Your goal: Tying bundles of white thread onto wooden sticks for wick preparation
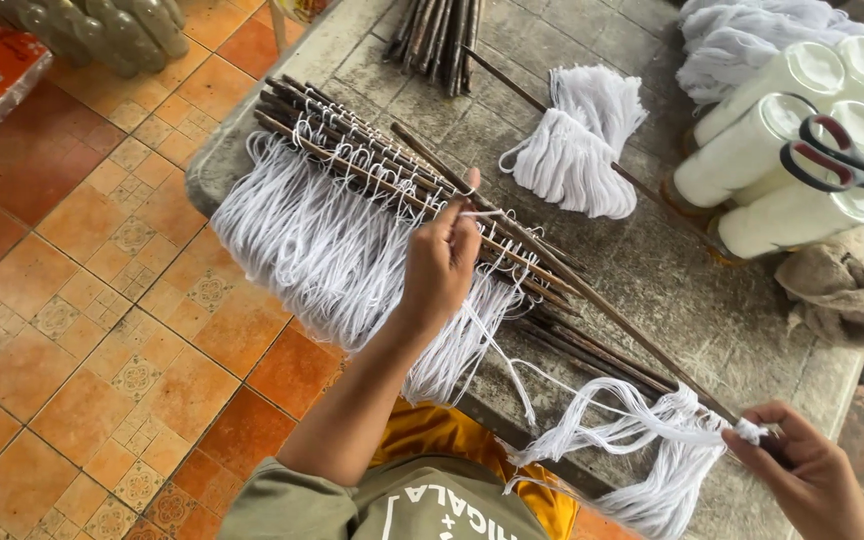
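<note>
Two bare hands worked over a grey stone table (652, 290) beside an orange tiled floor (102, 330). The left hand (442, 262) was closed, fingertips pinched together on a single white string (480, 213), held right against a row of thin dark sticks (372, 160) already hung with loops of white string (302, 235) that draped over the table edge. The right hand (802, 470) was closed around the end of a loose bundle of white strings (652, 440), gripping it near the table's front corner, well apart from the left hand. One long stick (592, 295) ran diagonally between the two hands.

Farther back lay a second skein of white string (572, 150) on its own stick, several white spools (782, 150) with red-handled scissors (837, 158) resting across them, a brown rag (837, 290) and another bunch of sticks (437, 35).

Several risks seemed plain. The pinched string looked taut, so a hard pull might have dragged a stick out of line and loosened neighbouring loops. The loose bundle trailed over the edge and could have tangled or slipped to the floor if the grip eased. The scissors sat unsteadily on round spools and a knock to the table might have tipped them off.
</note>
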